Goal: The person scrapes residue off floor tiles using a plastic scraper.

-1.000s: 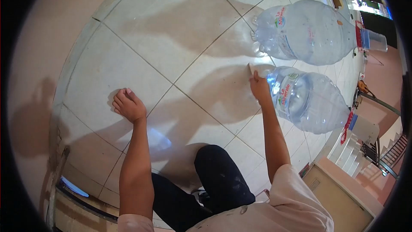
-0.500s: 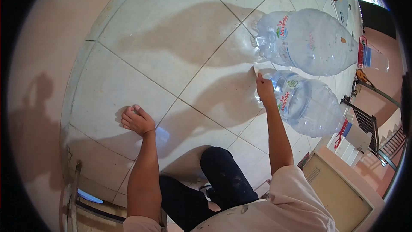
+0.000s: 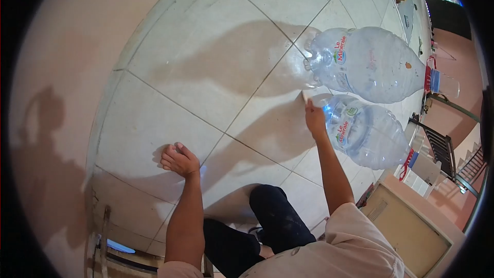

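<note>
I am low over a white tiled floor (image 3: 216,77). My left hand (image 3: 179,160) is curled into a fist and presses its knuckles on a tile. My right hand (image 3: 314,118) grips a small white scraper-like piece (image 3: 309,96) and holds it against the floor beside a grout line. Just right of that hand lies a large clear water jug (image 3: 368,134) on its side, and a second, bigger jug (image 3: 365,64) lies behind it, both with red and blue labels.
A pale wall (image 3: 67,72) borders the floor on the left. A beige box (image 3: 406,231) sits at the lower right, with metal railings (image 3: 453,159) beyond it. My dark trouser knee (image 3: 272,211) rests on the tiles below.
The view has shifted, so both hands and the jugs sit slightly differently in frame. My left fist and my right hand stay planted on the floor at the same spots.
</note>
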Demonstrator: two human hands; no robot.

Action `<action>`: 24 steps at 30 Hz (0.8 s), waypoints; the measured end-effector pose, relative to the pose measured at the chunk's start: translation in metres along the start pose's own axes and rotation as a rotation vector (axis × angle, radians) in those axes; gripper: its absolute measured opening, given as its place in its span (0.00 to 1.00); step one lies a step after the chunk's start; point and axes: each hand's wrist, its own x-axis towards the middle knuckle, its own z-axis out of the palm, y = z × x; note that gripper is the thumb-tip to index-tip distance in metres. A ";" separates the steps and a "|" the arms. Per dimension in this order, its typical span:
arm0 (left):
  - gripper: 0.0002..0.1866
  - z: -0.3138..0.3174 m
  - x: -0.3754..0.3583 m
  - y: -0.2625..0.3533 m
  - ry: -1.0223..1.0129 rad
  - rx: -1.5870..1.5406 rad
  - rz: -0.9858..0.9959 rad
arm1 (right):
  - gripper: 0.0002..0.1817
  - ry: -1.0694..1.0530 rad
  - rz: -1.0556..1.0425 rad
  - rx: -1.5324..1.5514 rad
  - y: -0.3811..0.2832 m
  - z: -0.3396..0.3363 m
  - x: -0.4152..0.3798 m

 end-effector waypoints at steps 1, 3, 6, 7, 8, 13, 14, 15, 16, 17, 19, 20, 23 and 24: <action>0.15 0.000 -0.001 -0.001 -0.004 0.015 0.000 | 0.20 0.029 0.085 0.059 -0.026 -0.008 0.008; 0.15 -0.001 0.000 0.000 0.001 0.038 0.001 | 0.20 0.168 -0.084 0.131 -0.048 0.015 0.016; 0.14 0.003 -0.001 -0.001 0.048 -0.025 0.033 | 0.26 0.521 -0.462 0.107 -0.083 0.058 0.010; 0.14 0.003 -0.003 -0.002 0.050 -0.018 0.028 | 0.31 0.590 -0.537 -0.010 -0.085 0.073 0.011; 0.13 0.003 -0.002 -0.003 0.079 -0.027 0.075 | 0.31 0.590 -0.540 -0.003 -0.090 0.081 0.006; 0.12 0.005 0.000 -0.002 0.077 -0.034 0.085 | 0.35 0.661 -0.523 0.053 -0.097 0.099 0.004; 0.12 0.004 -0.001 -0.003 0.076 -0.030 0.091 | 0.35 0.656 -0.525 0.077 -0.094 0.098 0.004; 0.12 0.003 0.000 -0.002 0.091 -0.012 0.100 | 0.35 0.658 -0.519 0.081 -0.093 0.098 0.004; 0.12 0.003 0.001 0.002 0.109 0.000 0.112 | 0.35 0.647 -0.533 0.093 -0.093 0.098 0.006; 0.12 0.005 0.001 0.002 0.109 -0.008 0.127 | 0.35 0.641 -0.541 0.103 -0.092 0.096 0.006; 0.12 0.012 -0.002 -0.006 0.155 0.043 0.151 | 0.36 0.652 -0.511 0.090 -0.093 0.093 0.001; 0.13 0.012 -0.002 -0.005 0.198 0.036 0.193 | 0.36 0.652 -0.501 0.082 -0.095 0.091 0.002; 0.12 0.010 -0.004 -0.009 0.103 0.064 0.128 | 0.36 0.638 -0.468 0.101 -0.093 0.091 0.002; 0.13 0.011 -0.001 -0.007 0.127 0.056 0.123 | 0.36 0.628 -0.472 0.117 -0.093 0.090 0.003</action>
